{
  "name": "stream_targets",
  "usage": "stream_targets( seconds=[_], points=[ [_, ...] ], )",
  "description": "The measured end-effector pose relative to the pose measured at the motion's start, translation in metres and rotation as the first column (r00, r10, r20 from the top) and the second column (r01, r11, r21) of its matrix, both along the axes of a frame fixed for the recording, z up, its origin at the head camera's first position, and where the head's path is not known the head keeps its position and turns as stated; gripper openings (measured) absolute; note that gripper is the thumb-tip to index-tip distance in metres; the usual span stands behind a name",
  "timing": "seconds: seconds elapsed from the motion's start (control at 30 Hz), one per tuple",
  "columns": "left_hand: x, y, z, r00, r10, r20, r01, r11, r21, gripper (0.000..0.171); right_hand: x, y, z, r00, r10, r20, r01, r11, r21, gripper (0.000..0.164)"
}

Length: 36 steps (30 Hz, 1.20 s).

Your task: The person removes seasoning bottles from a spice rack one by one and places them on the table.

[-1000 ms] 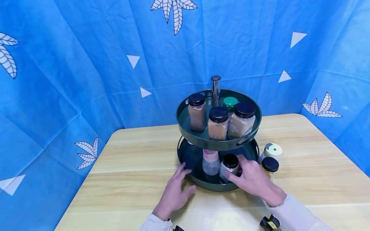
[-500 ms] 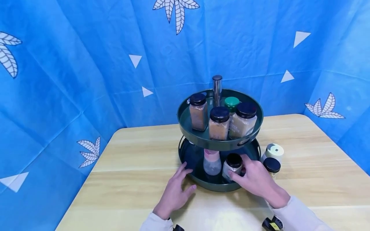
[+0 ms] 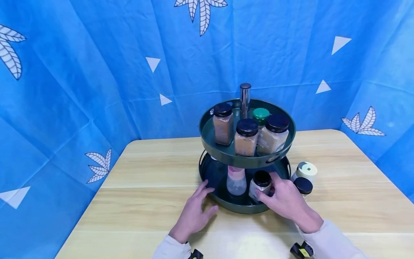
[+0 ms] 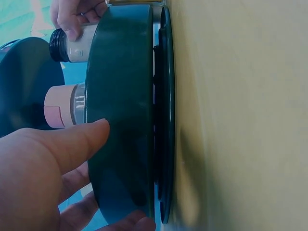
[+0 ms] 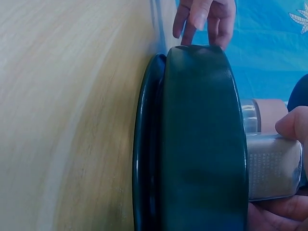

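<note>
A two-tier dark green turntable (image 3: 240, 208) stands on the wooden table. My right hand (image 3: 289, 201) holds a small square spice jar (image 3: 257, 190) with a black lid between thumb and fingers, at the front right of the lower tier. Printed text shows on that spice jar (image 5: 273, 166) in the right wrist view. Left of it stands a clear bottle (image 3: 236, 183) with a pink cap, inside the same tier. My left hand (image 3: 195, 216) is spread at the lower tier's left rim, its fingertips at the tray wall, holding nothing.
On the upper tier (image 3: 226, 156) stand several spice jars (image 3: 246, 138) with black lids and one green-lidded jar (image 3: 261, 115). A chrome post (image 3: 245, 99) rises at its centre. Right of the turntable, a white-topped container (image 3: 305, 171) and a black-lidded jar (image 3: 303, 186) stand on the table.
The spice jar and my right hand have shifted slightly right, away from the pink-capped bottle. My left hand stays at the rim. The head view has moved a little.
</note>
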State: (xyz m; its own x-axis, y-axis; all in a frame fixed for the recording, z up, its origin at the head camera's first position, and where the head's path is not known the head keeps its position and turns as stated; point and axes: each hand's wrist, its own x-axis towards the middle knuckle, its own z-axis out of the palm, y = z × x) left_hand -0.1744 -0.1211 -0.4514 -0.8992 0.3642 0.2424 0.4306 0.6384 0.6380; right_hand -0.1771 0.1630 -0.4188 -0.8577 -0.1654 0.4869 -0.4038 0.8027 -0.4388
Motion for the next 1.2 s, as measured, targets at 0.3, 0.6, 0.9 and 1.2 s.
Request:
stream_targets(
  seconds=[0.3, 0.6, 0.9, 1.2],
  points=[
    [-0.0019, -0.0013, -0.0005, 1.0, -0.003, 0.005, 0.003, 1.0, -0.006, 0.05, -0.0001, 0.0015, -0.0008, 1.0, -0.016, -0.005, 0.016, 1.0, 0.004, 0.049],
    [-0.0022, -0.0017, 0.0011, 1.0, 0.0, 0.01, 0.0, 1.0, 0.003, 0.051, -0.0013, 0.0025, 0.0023, 1.0, -0.005, -0.013, 0.005, 1.0, 0.0, 0.051],
    [-0.0026, -0.0019, -0.0005, 1.0, -0.007, 0.019, 0.007, 1.0, 0.008, 0.051, -0.0007, 0.0036, 0.0041, 1.0, -0.001, -0.023, 0.001, 1.0, 0.0, 0.054],
    [-0.0029, -0.0027, -0.0018, 0.999, -0.004, 0.042, 0.004, 1.0, 0.003, 0.05, -0.0001, 0.0036, 0.0054, 1.0, -0.01, 0.01, 0.01, 1.0, 0.016, 0.053]
  ],
)
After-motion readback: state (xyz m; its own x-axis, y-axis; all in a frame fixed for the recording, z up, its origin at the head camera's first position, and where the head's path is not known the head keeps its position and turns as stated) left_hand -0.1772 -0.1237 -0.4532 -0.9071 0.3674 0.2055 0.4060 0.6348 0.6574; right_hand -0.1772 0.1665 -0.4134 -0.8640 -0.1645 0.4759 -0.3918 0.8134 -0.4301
